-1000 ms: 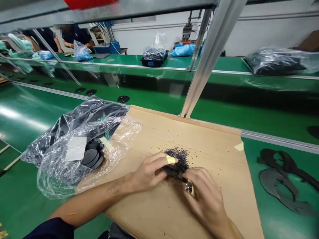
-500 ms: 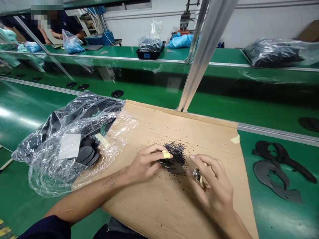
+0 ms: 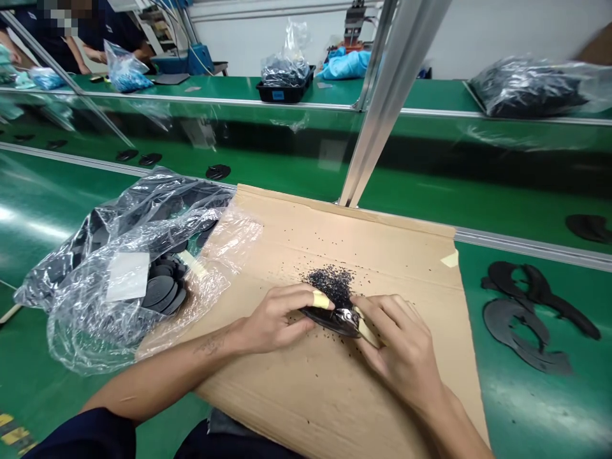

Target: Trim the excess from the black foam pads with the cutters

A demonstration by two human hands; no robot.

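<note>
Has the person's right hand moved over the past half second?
Yes. Against the cardboard, the right hand has moved left, bringing its metal tool to the black piece.

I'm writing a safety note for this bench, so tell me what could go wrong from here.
The metal-headed tool in the right hand is close to the fingertips of the left hand, so a slip might nip one. The loose black bits lie heaped beside the black piece; a brushing hand could scatter them across the cardboard. The plastic bag overlaps the cardboard's left side and might get snagged.
</note>
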